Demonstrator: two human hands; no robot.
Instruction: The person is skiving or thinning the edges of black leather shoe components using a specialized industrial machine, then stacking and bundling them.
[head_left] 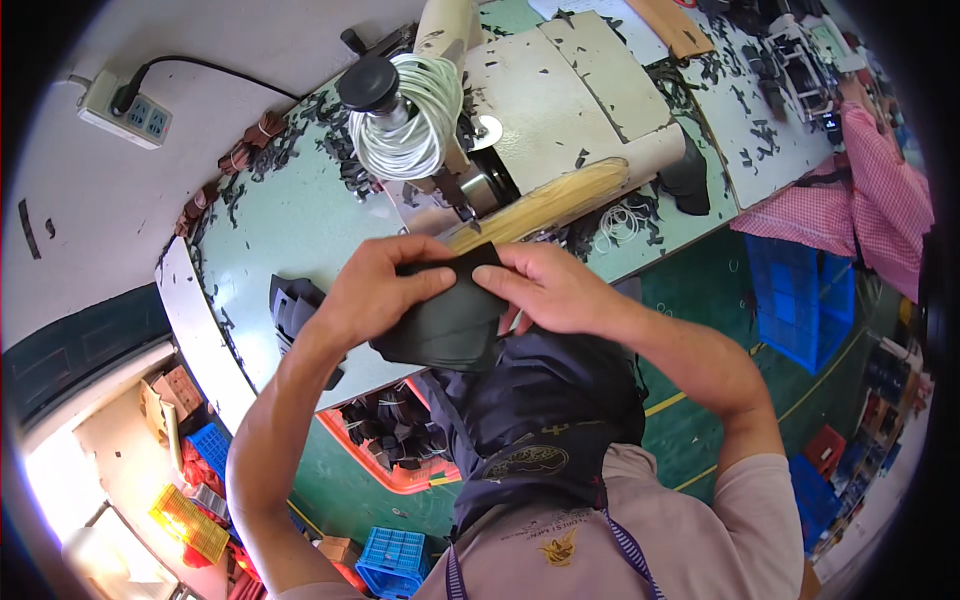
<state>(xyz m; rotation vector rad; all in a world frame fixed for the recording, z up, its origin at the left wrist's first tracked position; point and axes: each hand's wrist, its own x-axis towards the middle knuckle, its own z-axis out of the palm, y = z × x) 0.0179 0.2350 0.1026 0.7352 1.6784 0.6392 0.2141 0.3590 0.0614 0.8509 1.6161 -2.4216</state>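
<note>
Both of my hands hold a black flat leather-like piece [440, 328] in front of the machine [560, 85]. My left hand [385, 285] pinches its upper left edge between thumb and fingers. At the upper right corner, my right hand [548, 287] grips it with the thumb on top and fingers behind. The piece looks layered along its lower edge, but I cannot tell how many layers there are. Just beyond it lie the machine's metal working head [480, 190] and a long yellowish worn strip [560, 200]. A stack of dark cut pieces [293, 308] rests on the table left of my left hand.
A coil of white cord [405, 120] hangs around the machine's black knob [368, 84]. Dark scraps litter the pale green table [270, 230]. Below stands an orange basket [425, 487] of dark bundles. To the right are a blue crate [775, 300] and a person's pink checked garment [870, 190].
</note>
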